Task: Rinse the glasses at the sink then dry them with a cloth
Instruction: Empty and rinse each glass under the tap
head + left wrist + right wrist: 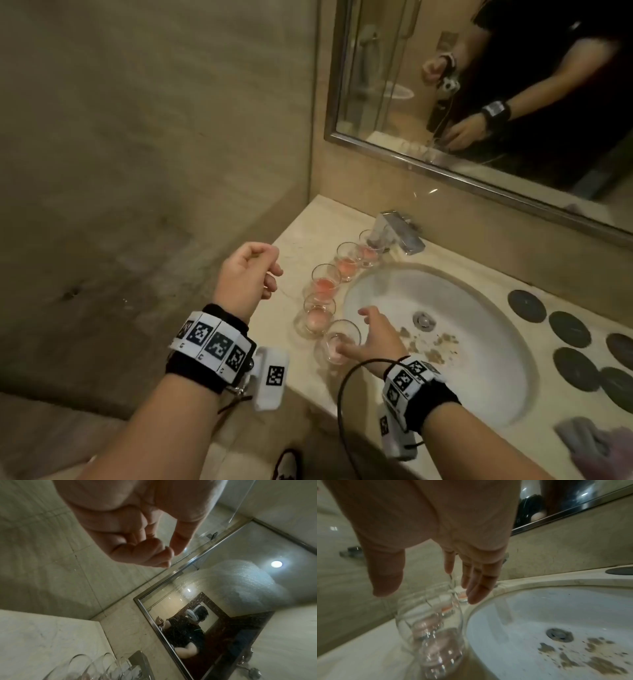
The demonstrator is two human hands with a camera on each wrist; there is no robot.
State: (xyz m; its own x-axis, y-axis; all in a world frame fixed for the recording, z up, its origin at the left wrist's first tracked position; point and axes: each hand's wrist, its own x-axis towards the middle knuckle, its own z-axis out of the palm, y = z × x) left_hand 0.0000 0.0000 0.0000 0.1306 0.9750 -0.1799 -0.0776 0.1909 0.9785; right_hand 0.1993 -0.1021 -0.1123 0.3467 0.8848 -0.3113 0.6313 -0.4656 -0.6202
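Note:
Several small clear glasses stand in a row on the counter along the sink's left rim; some hold pink liquid [323,284]. The nearest glass [339,342] [429,622] has only a trace in its bottom. My right hand [356,330] [429,596] hovers just over it, fingers straight and thumb spread, gripping nothing. My left hand [263,274] [164,555] is raised left of the row, fingers curled into a fist and empty. A grey cloth [589,445] lies at the counter's near right corner. Glass rims [96,669] show at the bottom of the left wrist view.
The chrome faucet [397,233] stands at the far end of the row, over the white basin [479,359], which has brown stains near the drain [424,320]. Dark round coasters [568,329] lie right of the basin. A mirror [479,102] hangs behind.

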